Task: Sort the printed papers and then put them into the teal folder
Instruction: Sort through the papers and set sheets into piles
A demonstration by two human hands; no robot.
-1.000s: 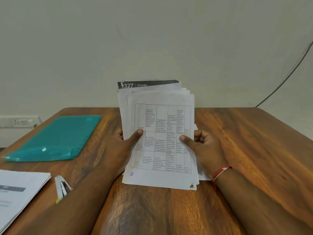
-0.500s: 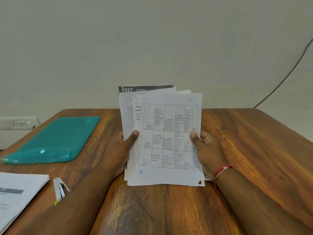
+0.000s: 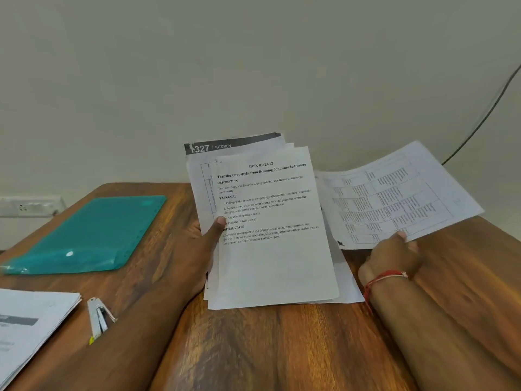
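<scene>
My left hand (image 3: 201, 249) grips an upright stack of printed papers (image 3: 270, 249) at its left edge, thumb on the front sheet headed "TASK ID: 2412". The stack's bottom edge rests on the wooden table (image 3: 282, 348). My right hand (image 3: 394, 256), with a red thread on the wrist, pinches a single sheet with a printed table (image 3: 400, 198) by its lower edge and holds it tilted out to the right of the stack. The teal folder (image 3: 87, 235) lies flat and closed at the left of the table.
A second pile of printed papers (image 3: 25, 328) lies at the table's near left corner, with a small stapler (image 3: 97, 320) beside it. A wall socket (image 3: 25, 206) sits at the left. A dark cable (image 3: 485, 114) runs down the wall at right.
My right hand has pulled the front table sheet off the stack and swung it out to the right. That uncovers the "TASK ID: 2412" page. The left hand still holds the stack.
</scene>
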